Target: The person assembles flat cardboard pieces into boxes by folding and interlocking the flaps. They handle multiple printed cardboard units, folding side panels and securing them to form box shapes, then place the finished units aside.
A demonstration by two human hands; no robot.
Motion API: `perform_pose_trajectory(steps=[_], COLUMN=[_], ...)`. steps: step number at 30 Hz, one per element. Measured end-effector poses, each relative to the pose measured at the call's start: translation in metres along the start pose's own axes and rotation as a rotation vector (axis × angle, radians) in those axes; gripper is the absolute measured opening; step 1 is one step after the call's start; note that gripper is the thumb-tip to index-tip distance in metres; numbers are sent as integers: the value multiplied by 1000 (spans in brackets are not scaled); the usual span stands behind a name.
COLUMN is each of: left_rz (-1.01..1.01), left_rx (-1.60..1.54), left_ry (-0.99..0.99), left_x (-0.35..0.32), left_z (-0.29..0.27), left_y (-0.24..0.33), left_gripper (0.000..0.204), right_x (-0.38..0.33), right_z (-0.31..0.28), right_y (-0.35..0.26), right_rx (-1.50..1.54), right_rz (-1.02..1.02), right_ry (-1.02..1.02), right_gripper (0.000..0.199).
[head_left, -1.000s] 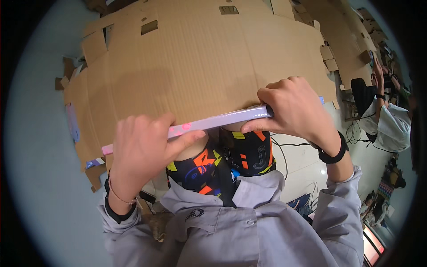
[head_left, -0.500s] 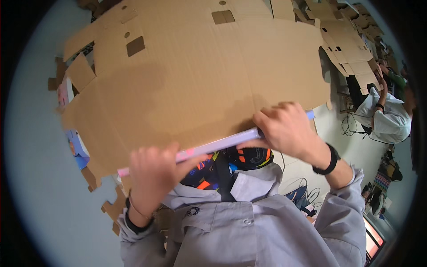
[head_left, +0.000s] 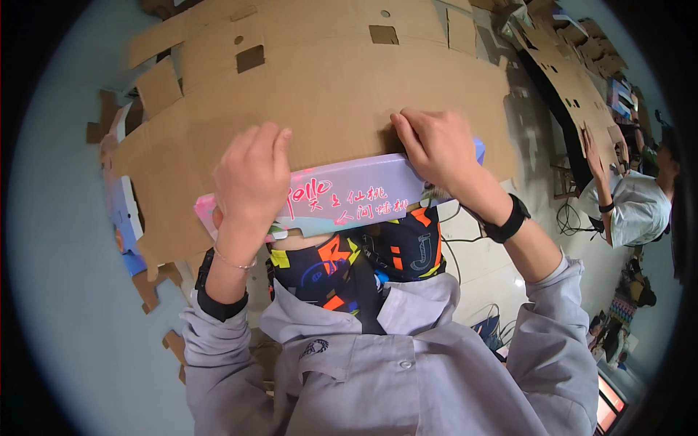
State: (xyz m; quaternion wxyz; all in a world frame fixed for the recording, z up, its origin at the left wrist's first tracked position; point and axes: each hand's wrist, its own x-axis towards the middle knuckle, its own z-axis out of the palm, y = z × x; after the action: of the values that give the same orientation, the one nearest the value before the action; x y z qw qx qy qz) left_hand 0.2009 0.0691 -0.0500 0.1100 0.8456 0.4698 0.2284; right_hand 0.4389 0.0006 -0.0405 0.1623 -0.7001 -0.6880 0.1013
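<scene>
A large brown cardboard sheet (head_left: 342,94) with cut-out holes and slots spreads out in front of me. Along its near edge runs a lavender and pink printed flap (head_left: 349,190), its printed face toward me. My left hand (head_left: 254,171) reaches over the left part of this flap, fingers close together and bent on the brown face. Over the flap's right part, my right hand (head_left: 440,149) is closed, its fingers curled at the crease. The fingertips of both hands are partly hidden.
At the left, printed carton pieces (head_left: 127,218) stick out from under the sheet. Another cardboard stack (head_left: 567,87) lies at the right, where a person in a white shirt (head_left: 640,207) has a hand on it. Black cables (head_left: 574,211) hang near that person.
The printed flap was seen nearly edge-on; now its printed face shows broadly. Both hands have moved farther from my body, and the right one slightly left.
</scene>
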Motion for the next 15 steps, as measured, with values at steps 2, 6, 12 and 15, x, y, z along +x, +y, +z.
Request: perform_pose_trajectory(steps=[2, 6, 12, 15], left_rz=[-8, -38, -94, -62], left_rx=[22, 12, -44, -5], left_ry=[-58, -151, -305, -174], left_x=[-5, -31, -76, -83], left_z=[-5, -21, -29, -11], left_y=[7, 35, 48, 42], left_gripper=[22, 23, 24, 25], right_x=[-11, -42, -90, -92], right_z=[0, -8, -4, 11], right_y=[-12, -36, -65, -63], right_rx=[-6, -98, -53, -55], right_rz=[-56, -101, -21, 63], right_ry=[50, 40, -146, -91], right_gripper=[32, 32, 31, 28])
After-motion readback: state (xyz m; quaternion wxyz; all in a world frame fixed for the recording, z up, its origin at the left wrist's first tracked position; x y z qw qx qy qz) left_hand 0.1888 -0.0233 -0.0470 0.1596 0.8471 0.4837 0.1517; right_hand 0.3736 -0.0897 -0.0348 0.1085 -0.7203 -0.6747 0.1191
